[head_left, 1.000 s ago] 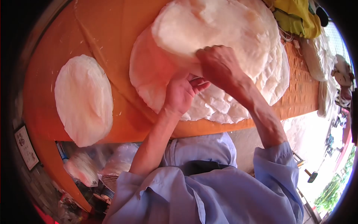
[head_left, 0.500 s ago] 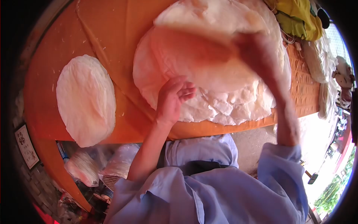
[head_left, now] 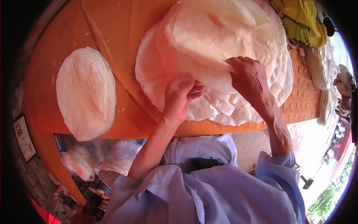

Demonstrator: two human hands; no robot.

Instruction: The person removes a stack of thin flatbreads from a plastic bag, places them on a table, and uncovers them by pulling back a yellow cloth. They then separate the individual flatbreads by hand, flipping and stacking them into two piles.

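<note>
A large pile of thin white fibre sheets (head_left: pixel 223 41) lies on the orange-covered table (head_left: pixel 126 108), its near edge lumpy and folded. My right hand (head_left: pixel 248 74) is closed on the edge of a thin fibre sheet over the middle of the pile, knuckles up. At the near left edge of the pile is my left hand (head_left: pixel 182 93), fingers curled together; whatever it pinches, if anything, cannot be made out. A separate oval fibre pad (head_left: pixel 86 93) rests flat on the table to the left.
Yellow-green cloth (head_left: pixel 304 22) and clear plastic bags (head_left: pixel 322 69) are at the far right. Plastic-wrapped bundles (head_left: pixel 80 162) sit below the table's left front edge. A framed sheet (head_left: pixel 24 138) stands at the far left, and a hammer-like tool (head_left: pixel 307 183) shows at lower right.
My right hand has come down and nearer, and its blur is gone. The sheet it holds now spreads over the pile. My left hand has shifted slightly right.
</note>
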